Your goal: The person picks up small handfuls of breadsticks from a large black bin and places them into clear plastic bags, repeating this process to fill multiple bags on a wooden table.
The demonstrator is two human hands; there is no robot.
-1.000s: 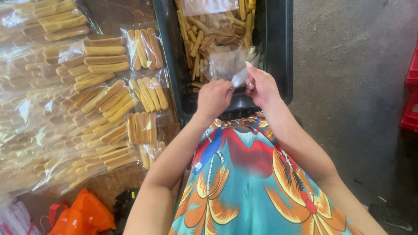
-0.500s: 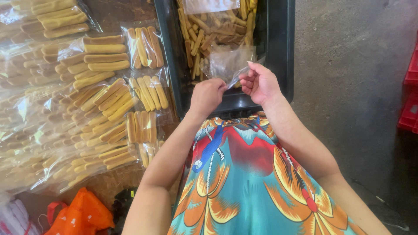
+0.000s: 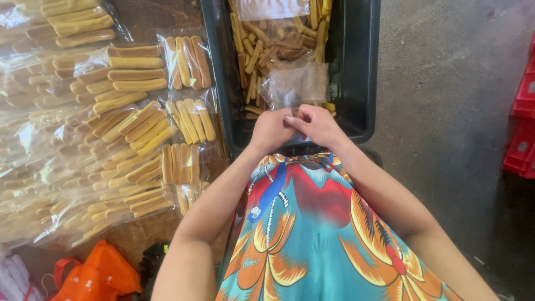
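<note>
Just above the middle of the frame, the person's left hand point(image 3: 271, 129) and right hand point(image 3: 316, 124) meet, fingers curled and touching each other. Both pinch the lower edge of a small clear plastic bag point(image 3: 295, 83), which stands up from the fingers and looks empty, though its see-through film makes that hard to tell. The bag and the hands sit over the near end of a black plastic crate point(image 3: 356, 67) in the upper middle of the frame; loose tan biscuit sticks point(image 3: 262, 44) lie in a heap inside it. At the top edge, a pale flat packet point(image 3: 273, 8) rests on the sticks.

Across the left half of the frame, many sealed clear packs of biscuit sticks point(image 3: 134, 117) lie in overlapping rows on a brown surface, just beside the crate's left wall. An orange bag point(image 3: 97, 276) shows in the lower left corner. A red crate point(image 3: 521, 139) stands on the grey concrete floor point(image 3: 446, 72) at the right edge. The person's bright patterned dress point(image 3: 312, 234) fills the lower middle.
</note>
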